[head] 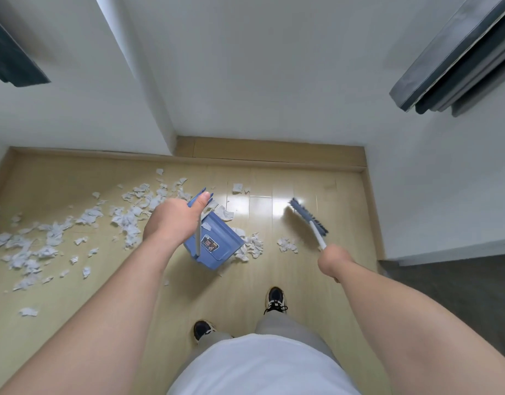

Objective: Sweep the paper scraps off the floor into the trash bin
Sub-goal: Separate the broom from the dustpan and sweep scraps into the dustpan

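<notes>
White paper scraps (51, 238) lie scattered over the wooden floor, thickest on the left, with smaller heaps (252, 246) beside the dustpan. My left hand (174, 218) grips the top of the handle of a blue dustpan (217, 243), which hangs over the floor in the middle. My right hand (332, 260) grips the white handle of a broom whose blue-grey head (308, 216) is off to the right, near a small heap of scraps (287, 245). No trash bin is in view.
White walls close the floor at the back, with a jutting corner (171, 143) and a wooden skirting board (274, 152). A wall stands on the right (431, 195), with dark grey flooring (459, 295) beyond it. My feet (275, 299) stand behind the dustpan.
</notes>
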